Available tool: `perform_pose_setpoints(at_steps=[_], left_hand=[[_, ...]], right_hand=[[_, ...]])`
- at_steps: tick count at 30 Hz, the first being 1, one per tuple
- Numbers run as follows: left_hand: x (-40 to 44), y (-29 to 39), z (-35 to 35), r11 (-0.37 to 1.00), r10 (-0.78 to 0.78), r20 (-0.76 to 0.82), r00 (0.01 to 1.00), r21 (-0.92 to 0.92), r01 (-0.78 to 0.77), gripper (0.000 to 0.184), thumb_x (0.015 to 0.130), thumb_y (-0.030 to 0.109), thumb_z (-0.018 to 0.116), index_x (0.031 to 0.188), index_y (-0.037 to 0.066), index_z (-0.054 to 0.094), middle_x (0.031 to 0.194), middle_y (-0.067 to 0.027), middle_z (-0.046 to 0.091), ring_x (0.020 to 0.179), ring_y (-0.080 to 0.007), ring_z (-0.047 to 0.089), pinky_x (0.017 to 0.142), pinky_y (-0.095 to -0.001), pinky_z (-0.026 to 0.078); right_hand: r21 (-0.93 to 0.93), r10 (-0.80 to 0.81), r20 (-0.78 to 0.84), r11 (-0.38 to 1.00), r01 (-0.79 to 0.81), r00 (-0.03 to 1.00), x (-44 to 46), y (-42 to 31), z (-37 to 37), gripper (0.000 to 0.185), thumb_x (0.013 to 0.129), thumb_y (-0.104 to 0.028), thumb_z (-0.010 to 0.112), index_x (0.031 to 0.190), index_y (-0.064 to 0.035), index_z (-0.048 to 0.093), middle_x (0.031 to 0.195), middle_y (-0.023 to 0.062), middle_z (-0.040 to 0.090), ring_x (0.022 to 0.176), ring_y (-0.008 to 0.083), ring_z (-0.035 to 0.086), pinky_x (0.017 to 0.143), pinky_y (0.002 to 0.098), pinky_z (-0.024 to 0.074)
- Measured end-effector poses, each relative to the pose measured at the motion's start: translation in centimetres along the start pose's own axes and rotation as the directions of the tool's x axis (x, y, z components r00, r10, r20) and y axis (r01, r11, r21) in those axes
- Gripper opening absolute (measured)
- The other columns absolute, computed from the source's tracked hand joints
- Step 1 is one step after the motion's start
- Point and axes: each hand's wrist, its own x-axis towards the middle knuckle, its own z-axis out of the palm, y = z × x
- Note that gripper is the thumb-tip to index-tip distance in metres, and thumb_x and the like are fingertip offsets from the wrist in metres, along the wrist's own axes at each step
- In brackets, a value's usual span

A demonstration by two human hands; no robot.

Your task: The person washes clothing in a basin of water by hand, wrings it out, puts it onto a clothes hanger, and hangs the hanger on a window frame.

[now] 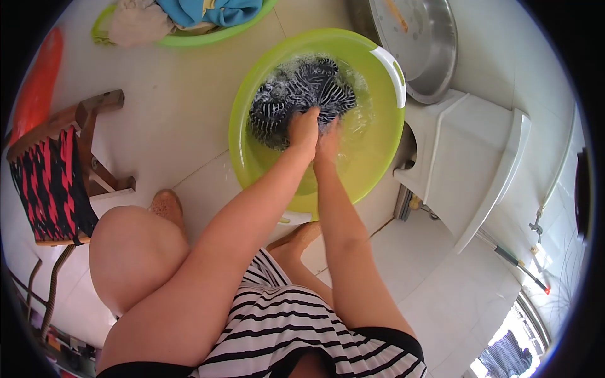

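Note:
A dark blue garment with white stripes (302, 94) lies bunched in sudsy water inside a green basin (239, 126) on the floor. My left hand (304, 131) is closed on the near edge of the garment, its fingertips hidden in the cloth. Close beside it on the right, my right hand (328, 140) is partly under water and slightly blurred, also closed on the garment. Folds of the cloth spread out from between both hands.
A second green basin (217, 36) at the top holds blue and beige clothes. A metal basin (428, 50) and a white plastic stool (466, 151) are at the right. A wooden folding stool (53, 183) stands at the left, near a red object (39, 85).

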Motion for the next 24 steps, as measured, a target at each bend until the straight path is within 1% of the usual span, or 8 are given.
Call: perform_pose_setpoints(at_steps=[7, 10, 12, 14, 18, 20, 22, 24], left_hand=[[0.7, -0.5, -0.5, 0.947, -0.105, 0.025, 0.994, 0.308, 0.093, 0.052, 0.082, 0.029, 0.069, 0.119, -0.006, 0.058, 0.117, -0.0185, 0.062, 0.104, -0.0277, 0.06, 0.088, -0.0383, 0.046], [0.8, -1.6, 0.2, 0.965, -0.252, 0.292, 0.923, -0.003, 0.264, 0.063, 0.083, 0.047, 0.071, 0.122, -0.001, 0.059, 0.124, -0.0166, 0.061, 0.109, -0.0273, 0.059, 0.092, -0.0382, 0.046], [-0.8, 0.5, 0.5, 0.938, -0.347, 0.217, 0.913, 0.089, 0.335, 0.066, 0.083, 0.059, 0.068, 0.118, 0.003, 0.062, 0.118, -0.0119, 0.064, 0.102, -0.025, 0.062, 0.09, -0.0376, 0.049], [-0.5, 0.0, 0.4, 0.856, -0.314, 0.638, 0.703, -0.13, 0.5, 0.061, 0.085, 0.056, 0.066, 0.116, 0.004, 0.063, 0.109, -0.01, 0.067, 0.094, -0.0219, 0.065, 0.083, -0.0372, 0.052], [1.3, -1.3, -1.0, 0.894, -0.215, 0.765, 0.606, -0.095, 0.437, 0.035, 0.09, 0.037, 0.063, 0.11, 0.008, 0.065, 0.09, -0.0058, 0.067, 0.076, -0.0124, 0.063, 0.066, -0.0268, 0.051], [1.1, -2.3, -2.7, 0.981, 0.177, 0.773, 0.61, -0.187, -0.047, 0.019, 0.097, 0.016, 0.049, 0.108, 0.012, 0.065, 0.092, -0.0044, 0.065, 0.078, -0.0129, 0.062, 0.068, -0.0278, 0.052], [0.5, -4.2, -2.8, 0.75, 0.031, 0.828, 0.56, -0.39, 0.535, 0.021, 0.096, 0.019, 0.049, 0.105, 0.009, 0.064, 0.092, -0.0055, 0.064, 0.081, -0.0163, 0.062, 0.072, -0.0318, 0.052], [1.0, -3.9, 0.0, 0.795, -0.274, 0.422, 0.864, -0.406, 0.451, 0.023, 0.09, 0.023, 0.052, 0.093, 0.001, 0.061, 0.089, -0.0087, 0.062, 0.079, -0.0187, 0.06, 0.071, -0.0362, 0.049]], right_hand=[[-0.187, 0.161, 0.146, 0.973, -0.133, 0.976, 1.8, -2.8, -2.7, 0.056, 0.087, -0.028, 0.06, 0.136, -0.0065, 0.044, 0.124, 0.0248, 0.058, 0.11, 0.0397, 0.059, 0.089, 0.044, 0.0488], [0.668, 0.469, 0.502, 0.324, -0.67, 0.727, 0.1, -4.1, -5.3, 0.051, 0.095, -0.03, 0.057, 0.131, 0.0032, 0.046, 0.117, 0.0185, 0.061, 0.106, 0.0324, 0.061, 0.09, 0.0407, 0.0497], [0.753, 0.386, 0.359, 0.418, -0.508, 0.85, -3.9, -7.9, -9.3, 0.038, 0.099, -0.035, 0.05, 0.119, -0.0026, 0.054, 0.11, 0.009, 0.062, 0.096, 0.0206, 0.063, 0.074, 0.0343, 0.0525], [0.725, 0.284, 0.235, 0.586, -0.363, 0.929, -7.3, -11.4, -13.3, 0.035, 0.098, -0.036, 0.056, 0.11, -0.0029, 0.055, 0.096, 0.0042, 0.061, 0.083, 0.0116, 0.059, 0.067, 0.0262, 0.0492], [0.595, -0.083, 0.035, 0.802, 0.046, 0.996, -11.4, -15.2, -15.9, 0.026, 0.092, -0.026, 0.068, 0.095, -0.0034, 0.057, 0.074, -0.0031, 0.053, 0.061, 0.0042, 0.044, 0.053, 0.022, 0.0385], [0.445, -0.041, 0.186, 0.894, -0.047, 0.982, -10.8, -15.4, -15.2, 0.033, 0.082, -0.026, 0.077, 0.092, -0.0007, 0.059, 0.075, 0.011, 0.061, 0.067, 0.0184, 0.057, 0.065, 0.0319, 0.0484], [0.257, -0.202, 0.099, 0.951, 0.171, 0.974, -7.8, -13.8, -13.1, 0.03, 0.081, -0.024, 0.075, 0.09, 0.0003, 0.061, 0.078, 0.0205, 0.062, 0.066, 0.0329, 0.06, 0.064, 0.0387, 0.0494], [0.252, -0.141, -0.086, 0.955, 0.158, 0.986, -4.5, -10.7, -10.6, 0.03, 0.088, -0.028, 0.067, 0.091, 0.0008, 0.061, 0.081, 0.0228, 0.063, 0.07, 0.0374, 0.062, 0.064, 0.0413, 0.0485]])
